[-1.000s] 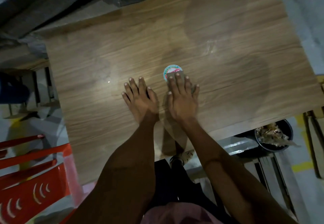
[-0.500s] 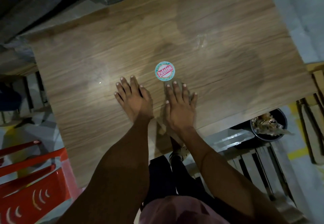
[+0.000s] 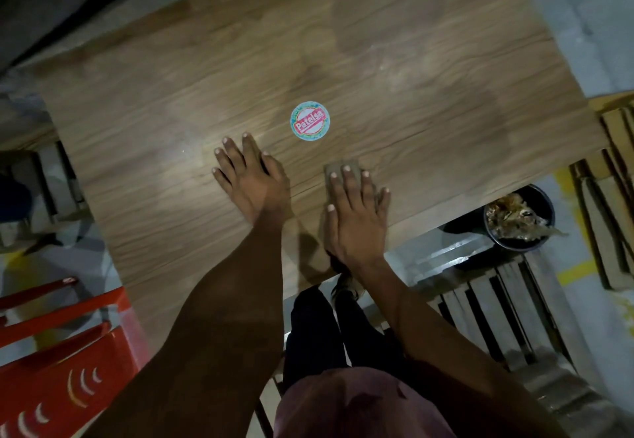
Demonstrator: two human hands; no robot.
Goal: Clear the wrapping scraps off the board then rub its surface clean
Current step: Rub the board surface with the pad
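My arms are bare, without sleeves to the elbow and above. My left hand (image 3: 252, 176) and my right hand (image 3: 355, 212) have no rings, no watch, no gloves. The nails are short and pale. I wear a pinkish-mauve top (image 3: 360, 406), dark black trousers (image 3: 319, 338), and a light shoe (image 3: 346, 288).

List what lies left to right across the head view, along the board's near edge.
Red chair → left hand → right hand, flat on a rubbing pad → black bucket → stacked planks.
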